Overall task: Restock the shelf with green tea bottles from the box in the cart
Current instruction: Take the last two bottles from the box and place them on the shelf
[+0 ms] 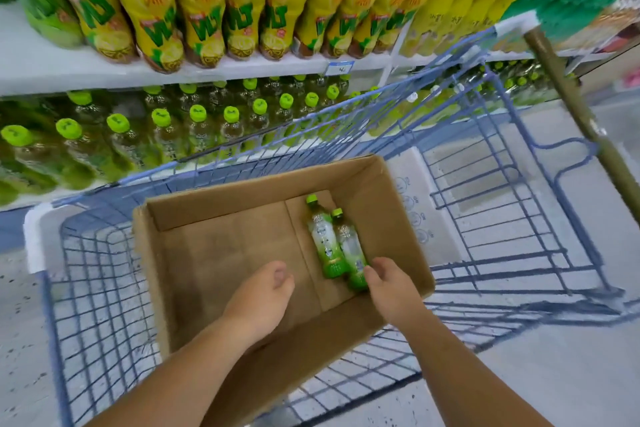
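Left hand (pixel 265 291) loosely curled, empty, over box (pixel 242 208) floor in cart (pixel 34 236). Right hand (pixel 389 279) at base of two green tea bottles (pixel 325 243) lying side by side in box; grip unclear.

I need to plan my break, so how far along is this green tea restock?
Nearly done: shelved green tea bottles fill the lower row, and the box holds only two bottles. In hand: the right hand reaches one bottle's base, the left hand is empty. Left: shelving those two.
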A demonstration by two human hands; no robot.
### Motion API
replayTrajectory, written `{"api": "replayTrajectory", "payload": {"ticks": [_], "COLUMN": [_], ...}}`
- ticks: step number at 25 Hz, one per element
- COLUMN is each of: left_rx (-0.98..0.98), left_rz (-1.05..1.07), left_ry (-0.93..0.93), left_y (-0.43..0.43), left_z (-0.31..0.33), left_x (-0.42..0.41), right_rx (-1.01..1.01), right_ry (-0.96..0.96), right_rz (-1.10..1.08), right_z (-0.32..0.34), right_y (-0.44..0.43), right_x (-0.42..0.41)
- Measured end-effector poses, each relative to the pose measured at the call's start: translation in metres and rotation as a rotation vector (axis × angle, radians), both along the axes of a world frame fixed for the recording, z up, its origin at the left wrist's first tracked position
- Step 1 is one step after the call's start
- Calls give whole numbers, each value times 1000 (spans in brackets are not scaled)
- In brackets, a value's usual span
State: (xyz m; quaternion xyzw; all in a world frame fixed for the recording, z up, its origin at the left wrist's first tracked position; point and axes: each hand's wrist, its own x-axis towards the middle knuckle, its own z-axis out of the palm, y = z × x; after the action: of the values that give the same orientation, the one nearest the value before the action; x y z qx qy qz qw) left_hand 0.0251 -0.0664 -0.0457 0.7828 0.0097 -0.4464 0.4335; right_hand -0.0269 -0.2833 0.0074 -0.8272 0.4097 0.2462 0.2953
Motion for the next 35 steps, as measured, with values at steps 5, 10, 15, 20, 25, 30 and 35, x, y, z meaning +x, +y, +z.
{"api": "replayTrajectory", "payload": {"ticks": [5,10,15,20,25,30,35], "left_rx": [64,61,277,261,226,293,276], "left_rz": [-12,197,222,237,298,231,155], "left_ry": [31,0,-68,-17,98,209,255], "left_y": [-89,-168,-206,-202,-205,-179,-100], "left_z": [-97,-180,-206,-208,-195,-177,-151], "left_x": [19,32,30,49,63,51,32], "right_rx": [0,18,-37,32,186,367,533], "right_ry": [89,196,295,312,244,181,183], "right_rz": [155,255,361,323,137,-169,-277], "right_z": [-86,-164,-201,-221,-236,-240,-211], "right_y": [-55,-91,-112,-118,-115,-105,-80], "right_x": [26,34,43,49,52,57,54]}}
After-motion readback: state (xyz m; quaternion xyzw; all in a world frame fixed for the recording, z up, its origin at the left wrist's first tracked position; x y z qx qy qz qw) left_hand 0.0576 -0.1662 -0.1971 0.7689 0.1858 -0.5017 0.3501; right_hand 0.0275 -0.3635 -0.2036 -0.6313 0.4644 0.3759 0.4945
